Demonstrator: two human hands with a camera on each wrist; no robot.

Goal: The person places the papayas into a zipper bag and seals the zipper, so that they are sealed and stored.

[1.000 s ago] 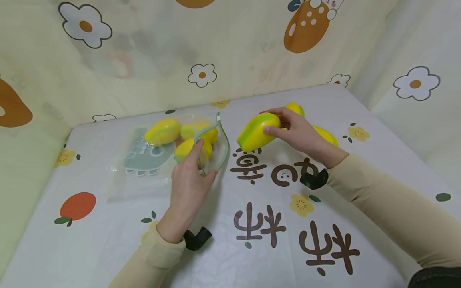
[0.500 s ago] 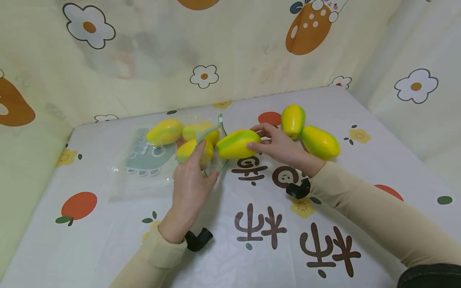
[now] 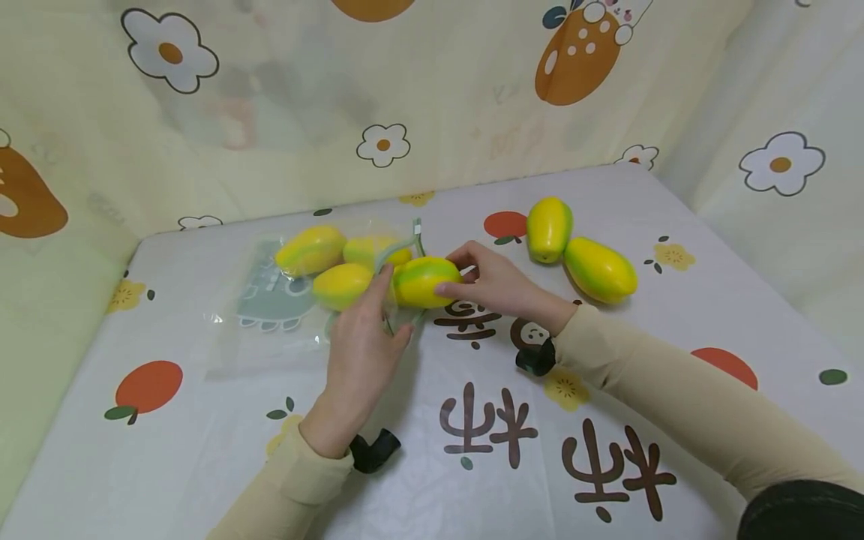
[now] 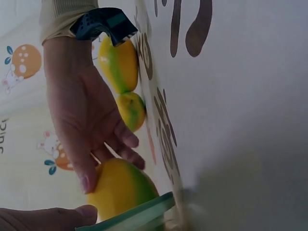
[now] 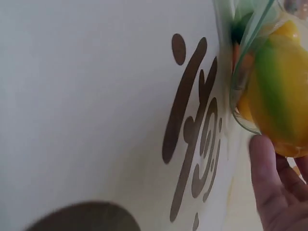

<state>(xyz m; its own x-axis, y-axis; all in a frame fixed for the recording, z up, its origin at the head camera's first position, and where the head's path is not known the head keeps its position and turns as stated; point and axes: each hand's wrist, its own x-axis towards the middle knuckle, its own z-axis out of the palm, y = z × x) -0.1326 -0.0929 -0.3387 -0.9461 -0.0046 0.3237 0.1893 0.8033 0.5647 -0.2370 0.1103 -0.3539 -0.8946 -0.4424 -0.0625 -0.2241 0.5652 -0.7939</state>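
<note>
A clear zip bag (image 3: 266,356) with a green cartoon print lies on its side, its green zip edge (image 4: 137,215) spread at the mouth. My left hand (image 3: 364,341) pinches that edge, thumb apart from the fingers. Inside, through the plastic, show three yellow-green mangoes (image 3: 310,251). At the mouth, my right hand (image 3: 496,281) grips another mango (image 3: 425,283) by its near end, fingertips and thumb on either side. Seen from the right wrist, the held mango (image 5: 279,91) has its far part within the bag's opening.
Two more mangoes, one upright in view (image 3: 550,229) and one slanted (image 3: 601,270), lie together at the back right of the table. The white tablecloth (image 3: 202,450) is printed with fruit, flowers and brown characters. A patterned curtain (image 3: 459,97) closes off the back and sides.
My right hand has brought its mango leftward and down to the bag's mouth, partly into it. One mango inside has shifted left. The left hand has stayed nearly in place.
</note>
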